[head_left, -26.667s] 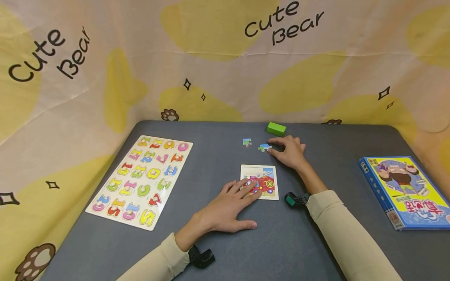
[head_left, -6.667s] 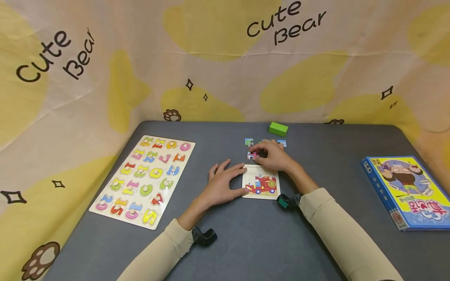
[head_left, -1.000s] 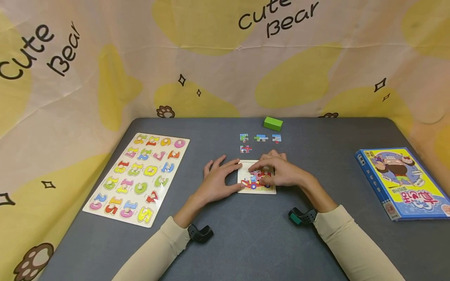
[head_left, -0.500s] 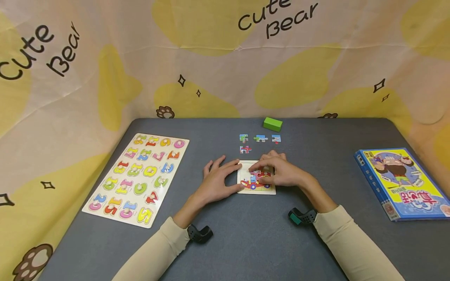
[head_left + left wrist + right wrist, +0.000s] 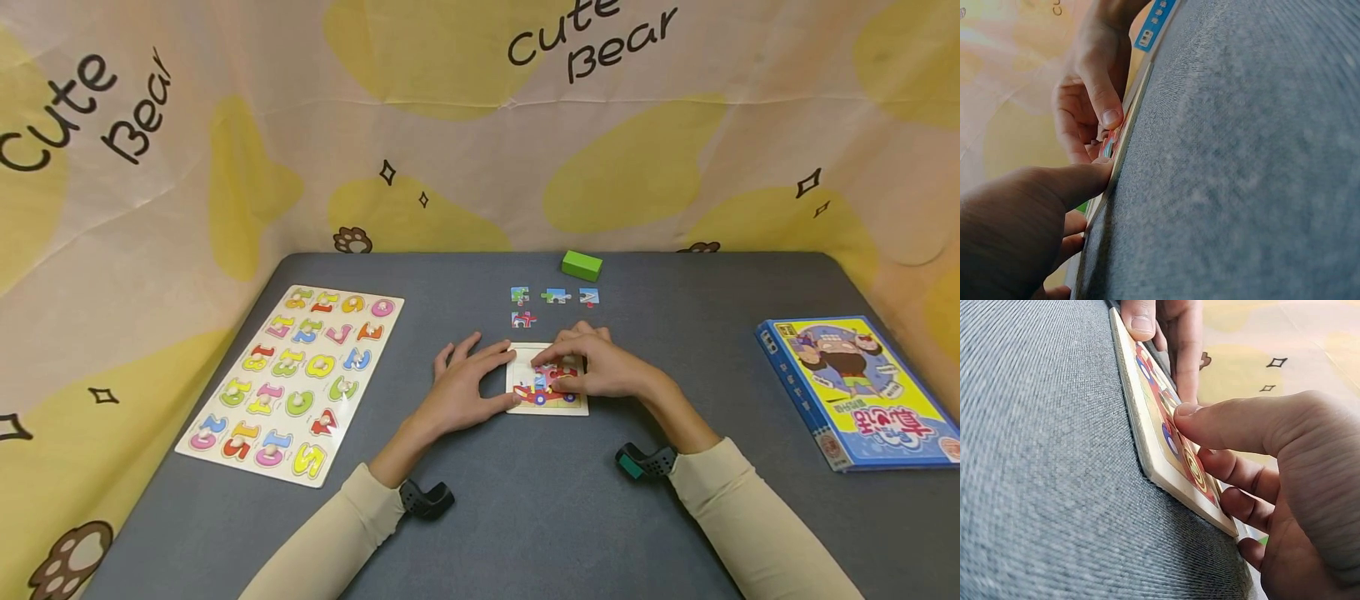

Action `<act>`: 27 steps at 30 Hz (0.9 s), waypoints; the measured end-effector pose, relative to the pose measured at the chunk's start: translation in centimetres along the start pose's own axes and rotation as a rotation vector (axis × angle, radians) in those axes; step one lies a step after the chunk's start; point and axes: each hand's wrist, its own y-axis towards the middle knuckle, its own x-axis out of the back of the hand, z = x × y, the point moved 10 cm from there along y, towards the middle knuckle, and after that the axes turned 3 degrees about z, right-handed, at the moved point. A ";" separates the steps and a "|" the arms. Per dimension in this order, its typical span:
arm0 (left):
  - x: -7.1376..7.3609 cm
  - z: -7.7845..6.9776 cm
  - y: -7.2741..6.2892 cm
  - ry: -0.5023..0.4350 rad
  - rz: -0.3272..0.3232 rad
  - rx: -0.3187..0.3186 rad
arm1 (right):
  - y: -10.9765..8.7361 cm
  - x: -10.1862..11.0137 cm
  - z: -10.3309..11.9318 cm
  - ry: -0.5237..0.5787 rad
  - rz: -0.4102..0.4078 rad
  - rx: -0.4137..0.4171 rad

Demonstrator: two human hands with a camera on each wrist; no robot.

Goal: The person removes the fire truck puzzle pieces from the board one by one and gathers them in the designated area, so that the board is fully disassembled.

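A small square jigsaw board [image 5: 521, 358] with a red fire-engine picture lies at the middle of the table. My left hand [image 5: 467, 392] rests at its left side, fingers fairly straight, index fingertip near the far corner and thumb on the near part of the edge. Over the picture, my right hand [image 5: 603, 365] pinches a small puzzle piece [image 5: 550, 372] between thumb and index finger; the piece is partly hidden. In the right wrist view the thumb [image 5: 1229, 422] bends over the board. Beyond the board lie several loose pieces, among them a red one [image 5: 522, 320].
A green block [image 5: 582, 265] stands near the table's far edge. To the left lies a white number board [image 5: 347, 433] with knobbed numbers. A blue and yellow box [image 5: 862, 392] lies at the right. Patterned cloth [image 5: 450, 67] hangs behind the table.
Since several seconds ago, my right hand has moved from the loose pieces onto the board with a piece. Earlier still, my left hand lay across the picture. Over the last second both hands stay put.
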 end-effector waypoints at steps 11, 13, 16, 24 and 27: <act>0.0 0.0 0.0 -0.001 0.002 0.002 | 0.0 0.1 -0.1 0.008 -0.002 0.000; 0.0 0.0 0.0 0.003 0.000 0.003 | 0.0 0.0 -0.2 0.018 -0.004 -0.002; 0.0 0.0 0.0 0.004 0.001 0.003 | 0.0 0.0 -0.4 0.035 -0.010 -0.004; 0.0 0.0 0.0 -0.006 0.001 -0.001 | 0.0 0.4 -0.8 0.063 -0.028 0.000; -0.1 0.1 0.1 -0.005 0.004 0.002 | -0.2 0.8 -1.0 0.066 -0.039 -0.012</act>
